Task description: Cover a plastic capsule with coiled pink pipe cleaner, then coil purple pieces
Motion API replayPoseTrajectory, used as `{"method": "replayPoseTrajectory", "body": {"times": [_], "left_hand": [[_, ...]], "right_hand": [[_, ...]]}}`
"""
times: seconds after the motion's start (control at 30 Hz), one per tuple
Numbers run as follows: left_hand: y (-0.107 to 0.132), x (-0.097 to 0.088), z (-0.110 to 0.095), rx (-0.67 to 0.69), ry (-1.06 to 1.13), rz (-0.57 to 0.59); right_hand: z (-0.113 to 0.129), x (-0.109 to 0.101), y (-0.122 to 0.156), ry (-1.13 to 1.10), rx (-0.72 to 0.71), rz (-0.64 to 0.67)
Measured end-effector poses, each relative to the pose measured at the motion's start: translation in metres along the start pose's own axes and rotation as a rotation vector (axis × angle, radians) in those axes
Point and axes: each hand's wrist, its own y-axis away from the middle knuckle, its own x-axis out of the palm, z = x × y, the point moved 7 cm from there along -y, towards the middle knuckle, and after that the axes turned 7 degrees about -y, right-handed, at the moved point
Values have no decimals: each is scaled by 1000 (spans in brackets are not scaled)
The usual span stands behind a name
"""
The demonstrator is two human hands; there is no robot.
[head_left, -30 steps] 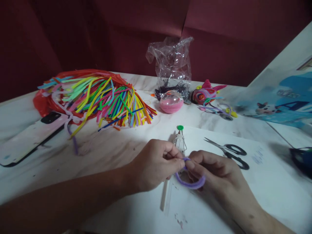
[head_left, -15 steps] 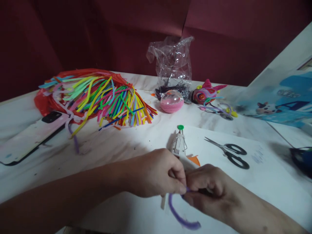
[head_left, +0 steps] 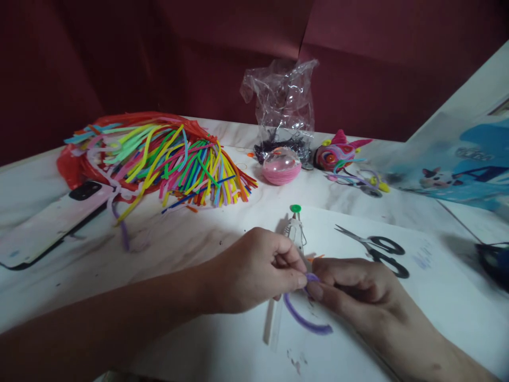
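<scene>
My left hand (head_left: 254, 270) and my right hand (head_left: 353, 289) meet over a white sheet of paper (head_left: 397, 313), both pinched shut on one end of a purple pipe cleaner (head_left: 304, 320). Its free end curls down and to the right below my fingers. A white glue gun (head_left: 292, 239) with a green tip lies on the paper just behind and under my hands, partly hidden by them. A small orange scrap peeks out between my hands and the glue gun.
Black-handled scissors (head_left: 377, 249) lie right of my hands. A heap of coloured pipe cleaners (head_left: 170, 162) on red plastic sits at the back left, with a phone (head_left: 51, 223) beside it. Behind are a clear plastic bag (head_left: 282, 103), a pink ball (head_left: 280, 167) and a pipe-cleaner figure (head_left: 338, 151).
Both hands dropped toward me with the pipe cleaner half a second ago, then came back up over the glue gun. The purple loop now hangs lower and more open than a second ago.
</scene>
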Motion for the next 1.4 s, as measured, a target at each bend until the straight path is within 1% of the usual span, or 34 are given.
{"method": "replayPoseTrajectory", "body": {"times": [0.1,0.23,0.4,0.6,0.73,0.87,1.03,1.13,1.27,1.33,1.4], "left_hand": [[1,0,-1,-6,-16,28],[1,0,-1,-14,-6,18],[1,0,-4,26,-37,-31],[0,-1,-1,23,-25,-38],[0,0,1,24,41,-53],[-1,2,2,35,95,-54],[-1,3,2,73,158,-63],[0,4,3,72,179,-73],[0,1,3,78,135,-95],[0,-1,3,82,57,-104],[0,-2,4,76,-63,-79]], "right_hand": [[1,3,0,65,8,71],[0,-1,0,112,6,33],[-2,-3,2,172,11,55],[-5,-5,1,41,49,3],[-2,-5,0,-20,9,-44],[1,-8,0,-40,-79,-110],[-5,-6,3,-137,-91,-117],[-7,-6,5,-162,-96,-162],[-12,-4,3,-176,-26,-182],[-15,-3,1,-164,52,-137],[-17,-2,-2,-136,118,-82]]}}
